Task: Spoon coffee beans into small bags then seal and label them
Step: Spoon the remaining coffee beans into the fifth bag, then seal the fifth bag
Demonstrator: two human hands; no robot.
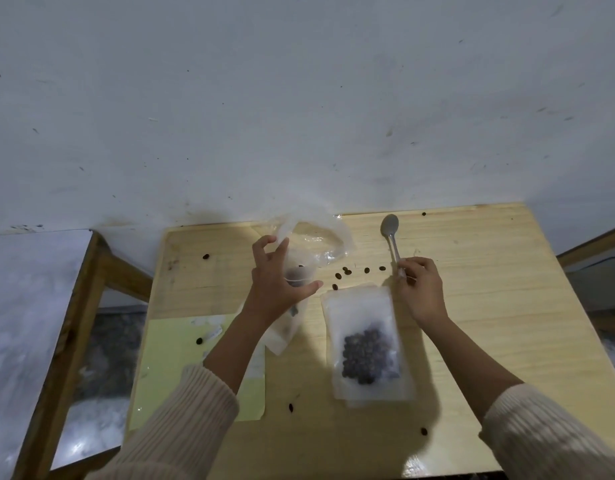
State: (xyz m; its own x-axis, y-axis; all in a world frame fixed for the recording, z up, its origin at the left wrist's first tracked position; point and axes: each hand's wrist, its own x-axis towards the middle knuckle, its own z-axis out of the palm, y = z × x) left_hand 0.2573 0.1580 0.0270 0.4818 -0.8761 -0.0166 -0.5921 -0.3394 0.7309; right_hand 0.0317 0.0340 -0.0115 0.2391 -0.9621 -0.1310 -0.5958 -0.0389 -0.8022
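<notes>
Light, limp, slippery: small bag (282, 337) at tabletop (489, 306) centre, gripped near its mouth by left hand (282, 282), fingers curled round it. Probably best taken by the stiffer top edge. Right hand (420, 289) pinching handle of 1 spoon (393, 247). Counted: 1 filled bag (365, 344) lying flat, about 11 loose coffee beans (348, 271), 1 large clear bag (320, 240).

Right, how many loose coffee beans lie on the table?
11 beans: six behind the filled bag, one at the far edge, one far left, one on the yellow sheet, two near the front. More may be hidden.
</notes>
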